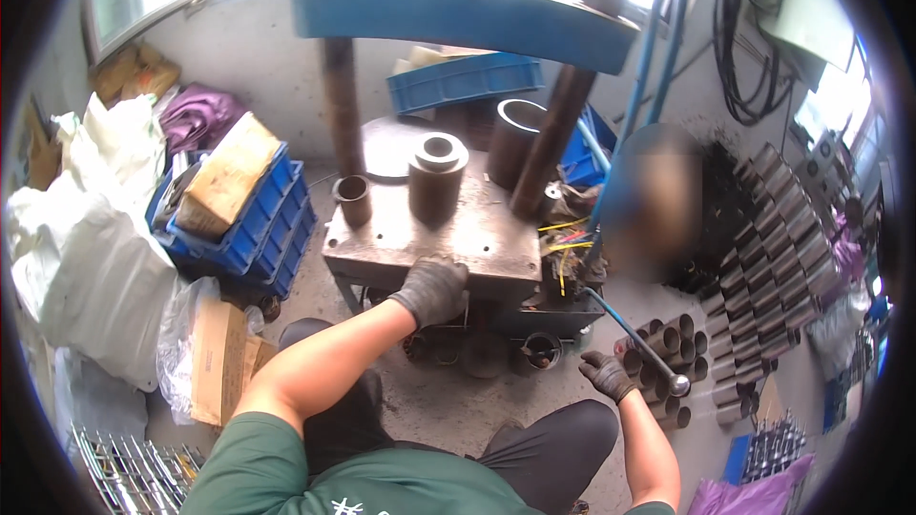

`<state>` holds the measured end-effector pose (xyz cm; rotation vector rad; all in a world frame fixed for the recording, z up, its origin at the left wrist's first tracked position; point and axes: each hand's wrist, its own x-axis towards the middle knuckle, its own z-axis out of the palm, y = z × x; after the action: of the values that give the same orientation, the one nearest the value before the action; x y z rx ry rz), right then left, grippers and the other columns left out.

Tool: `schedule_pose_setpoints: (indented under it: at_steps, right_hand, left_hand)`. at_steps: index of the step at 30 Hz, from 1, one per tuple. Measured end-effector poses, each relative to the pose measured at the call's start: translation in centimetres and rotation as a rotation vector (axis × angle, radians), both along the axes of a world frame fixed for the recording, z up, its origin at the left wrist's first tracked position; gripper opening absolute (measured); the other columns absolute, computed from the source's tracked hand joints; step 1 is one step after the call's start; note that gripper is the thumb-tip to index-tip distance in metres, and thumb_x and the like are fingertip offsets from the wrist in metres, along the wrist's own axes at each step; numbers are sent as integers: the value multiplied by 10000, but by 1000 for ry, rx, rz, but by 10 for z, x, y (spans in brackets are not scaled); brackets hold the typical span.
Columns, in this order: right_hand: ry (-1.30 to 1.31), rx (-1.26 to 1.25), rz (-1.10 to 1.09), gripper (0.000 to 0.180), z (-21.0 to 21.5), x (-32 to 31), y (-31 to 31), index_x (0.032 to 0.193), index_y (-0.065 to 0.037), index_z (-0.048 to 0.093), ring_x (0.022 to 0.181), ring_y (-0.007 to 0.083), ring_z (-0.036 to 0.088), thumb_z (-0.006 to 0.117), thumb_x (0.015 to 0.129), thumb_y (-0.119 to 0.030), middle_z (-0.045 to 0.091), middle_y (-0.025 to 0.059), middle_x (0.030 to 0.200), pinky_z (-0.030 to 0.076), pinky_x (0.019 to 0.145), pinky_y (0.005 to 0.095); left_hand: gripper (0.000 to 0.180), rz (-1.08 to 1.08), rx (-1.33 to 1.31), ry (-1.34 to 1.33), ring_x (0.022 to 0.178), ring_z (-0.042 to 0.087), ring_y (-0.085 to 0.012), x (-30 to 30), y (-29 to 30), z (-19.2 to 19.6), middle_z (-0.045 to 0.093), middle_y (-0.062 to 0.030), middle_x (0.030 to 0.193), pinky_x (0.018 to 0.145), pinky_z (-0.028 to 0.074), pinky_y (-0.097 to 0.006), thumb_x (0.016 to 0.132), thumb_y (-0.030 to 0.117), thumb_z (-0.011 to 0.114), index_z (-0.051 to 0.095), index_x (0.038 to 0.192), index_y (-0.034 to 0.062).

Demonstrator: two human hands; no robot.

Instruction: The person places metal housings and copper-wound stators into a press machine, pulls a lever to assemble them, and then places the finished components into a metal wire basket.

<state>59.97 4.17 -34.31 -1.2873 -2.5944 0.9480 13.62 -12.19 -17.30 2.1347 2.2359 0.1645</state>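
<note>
Left hand (431, 288), in a dark work glove, rests at frame centre on the front edge of the steel press worktop (477, 238), fingers curled down over the edge and closed on the plate rim. Right hand (607, 375), also gloved, sits at lower right with fingers wrapped shut around the long lever (630, 332), a slim metal bar with a blue upper section and a rounded knob at its lower end; the bar runs diagonally from the press side down toward the lower right. On the worktop stand 3 pieces: a large dark steel cylinder (436, 175) with a bored top at centre, a small open sleeve (353, 198) to its left near the left column, and a wider ring-topped tube (515, 138) behind to the right. A blue press head (458, 14) spans the upper frame on rusty columns. Stacked blue crates (258, 229) carrying a cardboard box (227, 175) sit at left, beside white sacks (91, 257). Rows of short steel tubes (763, 229) are stacked at right, with more tubes standing open-end-up on the floor just beside the lever knob. Yellow wires (563, 243) lie at the worktop's right edge.
</note>
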Motion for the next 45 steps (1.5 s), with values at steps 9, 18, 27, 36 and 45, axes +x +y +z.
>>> schedule_pose_setpoints:
  at_steps: [9,18,27,36,45]
  right_hand:
    - [233,474,474,501,186,-269,-60,1362,-86,642,1133,406,652,727,950,-358,701,199,1182,502,1023,486]
    - [188,830,382,590,254,-500,-11,1450,-67,550,1110,401,702,701,936,-313,748,216,1127,488,1054,497]
    - [244,919,394,704,225,-504,-20,1486,-41,543,773,376,727,748,892,-359,726,176,817,557,754,538]
    - [267,697,237,933,169,-393,-54,1592,-101,291,821,482,705,849,874,-311,718,273,916,560,745,551]
    - [851,-90,84,934,138,-309,-23,1560,-149,339,1292,286,517,910,821,-154,499,142,1451,461,1107,413]
  left_hand:
    - [425,131,129,-384,1105,712,-398,-87,-1,-5,741,-245,1129,990,545,-503,967,374,620,700,1253,70]
    - [384,342,167,-506,1136,692,-403,-138,16,-14,730,-255,1159,1045,521,-492,981,335,577,695,1184,31]
    - [529,508,298,-695,1237,652,-388,-147,20,-25,673,-247,1306,1076,510,-467,953,334,678,579,1386,48]
    - [559,556,536,-1063,1214,666,-392,-144,44,-45,686,-261,1291,1072,510,-445,916,236,660,549,1420,22]
    - [597,257,303,-1537,1005,657,-216,-113,45,-20,693,-157,1193,926,542,-333,936,130,586,486,1511,6]
